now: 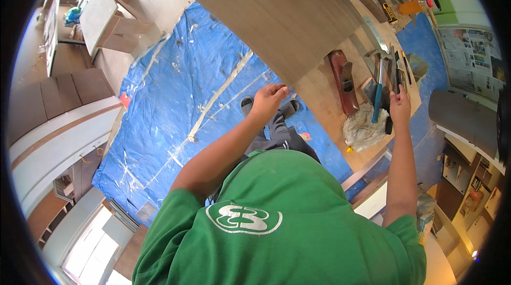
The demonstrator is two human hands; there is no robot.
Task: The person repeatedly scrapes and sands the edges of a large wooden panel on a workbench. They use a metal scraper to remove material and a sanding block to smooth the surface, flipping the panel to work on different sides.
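Note:
My left hand (pixel 267 101) hovers over the blue sheet beside the edge of a large brown wood panel (pixel 277 13). Its fingers are drawn together in a pinch; anything between them is too small to make out. My right hand (pixel 401 106) is at the right side of the workbench (pixel 314 93), its fingers closed at the near end of a narrow dark tool (pixel 401 77). Just left of that hand lies a claw hammer (pixel 378 89) with a teal handle. Further left sit a reddish-brown hand plane (pixel 343 82) and a crumpled pale cloth (pixel 366 128).
A blue plastic sheet (pixel 175 77) with pale tape strips covers the floor. At the bench's far end lie a yellow-and-black handled tool (pixel 384 8) and a bottle of orange liquid (pixel 412 7). Cabinet pieces (pixel 98 18) stand at the far left.

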